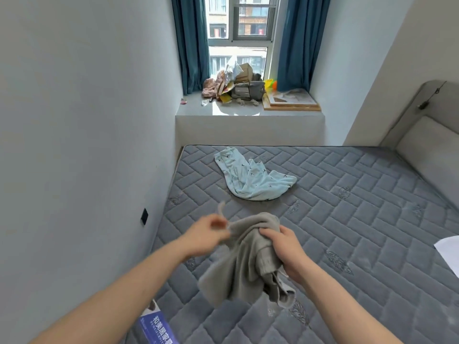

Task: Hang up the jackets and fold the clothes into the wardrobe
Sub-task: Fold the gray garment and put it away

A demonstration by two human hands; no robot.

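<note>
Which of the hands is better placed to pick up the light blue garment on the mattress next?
Probably left: the left hand only pinches the grey garment's drawstring, while the right hand grips its bulk. The light blue patterned garment lies ahead, slightly nearer it.

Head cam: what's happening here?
A person stands at a bare grey mattress holding a bunched grey garment in the air above it. The right hand grips the bundle of fabric; the left hand pinches its pale drawstring, though that hand is motion-blurred. A light blue garment lies crumpled and unfolded further up the mattress. Nothing is folded yet, and no wardrobe is in view.
</note>
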